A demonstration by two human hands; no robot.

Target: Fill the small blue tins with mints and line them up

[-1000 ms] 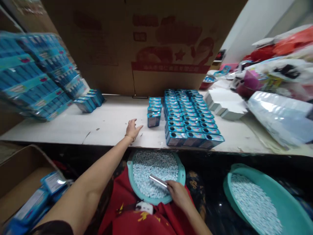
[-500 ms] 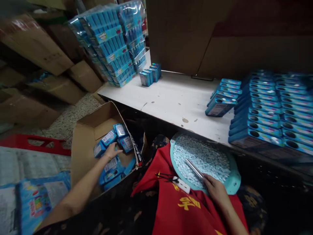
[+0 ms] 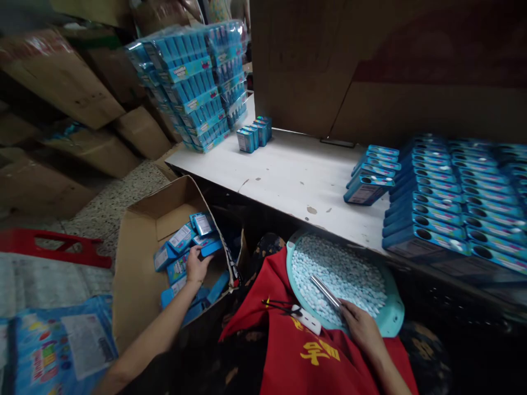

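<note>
My left hand (image 3: 196,265) is inside the cardboard box (image 3: 135,241) on the left, its fingers closed on a small blue box (image 3: 211,248). Around it lie several more small blue boxes (image 3: 181,237) with white label panels. A silvery metal tube (image 3: 325,291) is gripped in my right hand (image 3: 360,323), above a turquoise basin (image 3: 393,315) of small pale-blue pellets (image 3: 341,269). The basin rests at my lap, over a red apron (image 3: 296,351) with yellow print. A white device with a dark cord (image 3: 307,319) lies on the apron.
Beyond the basin runs a white table (image 3: 280,178). Rows of upright blue boxes (image 3: 436,219) stand at its right, a short row (image 3: 368,184) beside them. Film-wrapped display packs (image 3: 193,88) are stacked at its far left end. A big carton (image 3: 304,71) stands behind.
My left hand moved from over the table down into the cardboard box and took hold of a small blue box. The view turned left. My right hand kept the tube over the basin.
</note>
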